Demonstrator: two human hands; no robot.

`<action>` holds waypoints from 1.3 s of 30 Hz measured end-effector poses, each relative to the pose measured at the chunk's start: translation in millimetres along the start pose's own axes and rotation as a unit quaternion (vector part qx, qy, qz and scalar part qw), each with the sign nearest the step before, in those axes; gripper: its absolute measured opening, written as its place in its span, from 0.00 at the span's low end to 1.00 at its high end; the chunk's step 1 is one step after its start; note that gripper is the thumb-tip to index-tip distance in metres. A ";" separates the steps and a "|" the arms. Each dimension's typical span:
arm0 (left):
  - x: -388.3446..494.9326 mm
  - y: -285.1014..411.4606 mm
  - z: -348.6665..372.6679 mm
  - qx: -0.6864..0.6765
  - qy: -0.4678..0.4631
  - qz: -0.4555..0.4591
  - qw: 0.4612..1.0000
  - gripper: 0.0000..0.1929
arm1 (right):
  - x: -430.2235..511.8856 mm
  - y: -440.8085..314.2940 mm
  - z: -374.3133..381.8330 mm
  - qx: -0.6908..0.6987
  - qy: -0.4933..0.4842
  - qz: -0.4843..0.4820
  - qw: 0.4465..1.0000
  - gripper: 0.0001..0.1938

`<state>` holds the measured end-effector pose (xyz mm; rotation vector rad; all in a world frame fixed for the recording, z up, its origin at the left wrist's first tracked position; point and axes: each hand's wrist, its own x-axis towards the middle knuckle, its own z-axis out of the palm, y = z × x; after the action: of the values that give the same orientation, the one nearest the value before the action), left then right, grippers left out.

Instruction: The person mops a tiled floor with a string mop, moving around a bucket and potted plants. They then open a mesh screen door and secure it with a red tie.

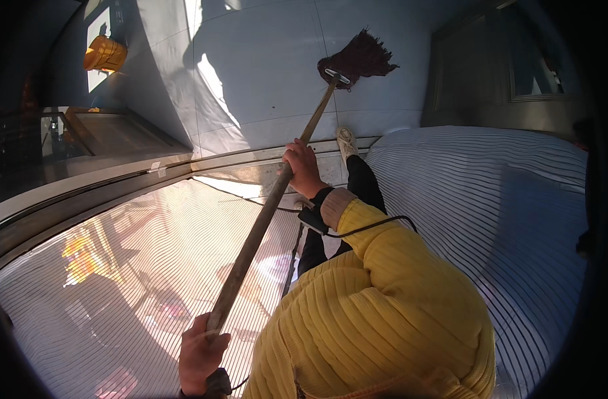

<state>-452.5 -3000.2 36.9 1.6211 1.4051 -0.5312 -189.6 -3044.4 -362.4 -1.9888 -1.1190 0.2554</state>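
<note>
My left hand grips the upper end of a long wooden mop handle at the lower left. Farther down the same handle, my right hand is closed around it. The handle runs away from me to a metal clamp holding a dark red mop head. Its strands lie fanned out on the grey tiled floor, pointing to the upper right. A black device with a cable sits by my right wrist.
Ribbed, see-through door curtain panels hang at left and right. My shoe is at the door threshold. A yellow bucket stands at upper left, beyond a framed panel. A dark panelled unit borders the floor at right.
</note>
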 end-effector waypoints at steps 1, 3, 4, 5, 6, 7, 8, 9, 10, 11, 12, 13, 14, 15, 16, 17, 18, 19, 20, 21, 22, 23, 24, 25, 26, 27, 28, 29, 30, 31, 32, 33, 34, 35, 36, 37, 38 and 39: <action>-15.8 -14.6 -5.3 0.048 0.033 -0.022 0.998 0.17 | -0.4 -22.9 14.0 -0.008 -0.012 -0.003 1.000 0.21; -48.9 -40.0 -16.9 -0.011 0.097 0.008 0.995 0.16 | -3.9 -67.6 38.0 0.047 0.006 -0.052 0.998 0.20; -64.4 -50.4 -25.2 -0.028 0.107 -0.005 0.994 0.16 | -5.0 -90.2 52.5 0.070 0.010 -0.066 0.995 0.20; -82.0 -58.7 -33.8 0.056 0.153 0.093 0.982 0.18 | -5.2 -111.5 66.8 0.092 0.009 -0.074 0.993 0.19; -95.1 -67.3 -39.7 0.070 0.184 0.081 0.977 0.18 | -4.0 -130.3 81.0 0.116 0.004 -0.087 0.989 0.19; -102.9 -73.4 -41.2 0.083 0.215 0.070 0.970 0.18 | -0.8 -140.8 94.8 0.142 0.004 -0.102 0.985 0.18; -107.0 -82.4 -39.4 0.021 0.270 0.099 0.958 0.18 | 0.1 -158.7 108.7 0.147 -0.056 -0.097 0.983 0.17; -116.5 -86.6 -40.2 0.016 0.281 0.079 0.956 0.17 | 1.2 -173.8 121.5 0.165 -0.102 -0.099 0.976 0.16; -118.6 -93.2 -35.2 -0.015 0.330 0.150 0.932 0.16 | 0.8 -186.5 132.4 0.162 -0.098 -0.147 0.971 0.13; -121.2 -96.9 -30.1 -0.043 0.377 0.219 0.899 0.15 | 0.1 -198.4 143.5 0.160 -0.128 -0.163 0.965 0.12; -125.1 -99.9 -27.3 -0.031 0.381 0.236 0.893 0.13 | 0.1 -209.6 153.9 0.153 -0.185 -0.167 0.956 0.12; -127.9 -100.6 -23.9 -0.018 0.384 0.253 0.888 0.12 | -0.3 -220.5 163.0 0.158 -0.237 -0.175 0.942 0.12; -130.7 -100.7 -20.6 -0.004 0.385 0.269 0.883 0.11 | 0.0 -229.9 170.8 0.145 -0.271 -0.194 0.932 0.12; -133.2 -98.4 -18.7 0.044 0.408 0.283 0.867 0.11 | 0.9 -237.5 175.4 0.131 -0.299 -0.217 0.920 0.12; -136.0 -95.5 -17.3 0.090 0.430 0.297 0.848 0.12 | -1.8 -245.9 177.9 0.142 -0.302 -0.234 0.913 0.13; -138.5 -90.9 -17.0 0.136 0.450 0.311 0.826 0.13 | -2.4 -252.0 178.2 0.161 -0.325 -0.241 0.900 0.15; -140.3 -85.7 -18.3 0.120 0.494 0.288 0.812 0.19 | -3.0 -256.4 174.9 0.200 -0.327 -0.254 0.888 0.15; -141.3 -80.0 -16.8 0.108 0.551 0.255 0.787 0.21 | -4.1 -258.6 169.1 0.217 -0.352 -0.256 0.874 0.16; -141.8 -74.2 -21.3 0.183 0.586 0.269 0.742 0.22 | -1.6 -259.1 161.4 0.227 -0.343 -0.259 0.874 0.19; -139.0 -69.7 -26.4 0.258 0.614 0.281 0.691 0.23 | 0.0 -258.6 150.9 0.217 -0.365 -0.253 0.869 0.23; -141.3 -63.4 -27.2 0.163 0.642 0.183 0.727 0.23 | 5.2 -254.3 139.0 0.216 -0.390 -0.244 0.861 0.24; -143.8 -57.4 -28.7 0.066 0.658 0.082 0.745 0.22 | 10.6 -248.6 125.3 0.203 -0.424 -0.232 0.852 0.25; -139.5 -54.3 -36.0 0.032 0.669 0.093 0.736 0.20 | 16.9 -242.0 110.3 0.187 -0.445 -0.230 0.845 0.25; -135.9 -50.5 -43.1 0.062 0.673 0.141 0.724 0.19 | 23.8 -232.8 95.2 0.185 -0.450 -0.228 0.844 0.24; -131.6 -47.1 -48.1 0.092 0.672 0.190 0.710 0.18 | 29.6 -222.5 80.8 0.174 -0.452 -0.217 0.848 0.23; -123.4 -44.4 -56.6 0.117 0.668 0.238 0.695 0.18 | 34.5 -211.7 67.3 0.172 -0.445 -0.210 0.853 0.22; -120.6 -40.0 -55.9 -0.084 0.675 0.142 0.719 0.18 | 38.5 -198.2 54.1 0.166 -0.440 -0.206 0.858 0.21; -114.5 -35.5 -57.7 -0.045 0.655 0.138 0.742 0.17 | 41.3 -182.9 41.0 0.166 -0.425 -0.193 0.869 0.21; -105.0 -29.2 -61.1 -0.006 0.634 0.136 0.761 0.17 | 44.0 -165.7 27.8 0.163 -0.409 -0.183 0.879 0.20; -97.1 -20.7 -64.7 0.034 0.614 0.135 0.777 0.17 | 46.2 -148.1 14.3 0.151 -0.401 -0.171 0.887 0.20; -75.8 -13.3 -68.0 0.240 0.615 0.237 0.713 0.18 | 45.8 -127.1 -0.2 0.168 -0.368 -0.157 0.901 0.19; -69.4 -2.1 -60.5 -0.021 0.591 0.209 0.779 0.15 | 46.8 -106.4 -14.3 0.162 -0.351 -0.126 0.913 0.18; -55.1 10.0 -56.7 -0.080 0.559 0.213 0.797 0.14 | 45.6 -84.3 -30.6 0.162 -0.297 -0.127 0.933 0.17; -39.4 23.1 -51.8 -0.138 0.525 0.216 0.811 0.13 | 45.1 -61.2 -48.3 0.145 -0.255 -0.121 0.948 0.16; -21.2 38.1 -52.3 -0.173 0.484 0.194 0.835 0.12 | 42.7 -38.7 -67.0 0.105 -0.239 -0.097 0.961 0.15; -3.6 53.9 -52.3 -0.200 0.467 0.136 0.851 0.15 | 40.6 -15.1 -87.8 0.109 -0.230 -0.073 0.964 0.15; 18.1 66.7 -47.6 -0.181 0.430 0.215 0.858 0.16 | 37.9 3.7 -106.7 0.103 -0.219 -0.035 0.970 0.15; 43.8 79.9 -39.5 -0.161 0.424 0.247 0.856 0.16 | 35.8 24.8 -126.5 0.081 -0.205 -0.022 0.975 0.14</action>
<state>-375.1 -2939.3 49.7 1.9101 1.4567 0.7876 -86.9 -3093.6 -292.1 -1.8080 -1.3479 0.7363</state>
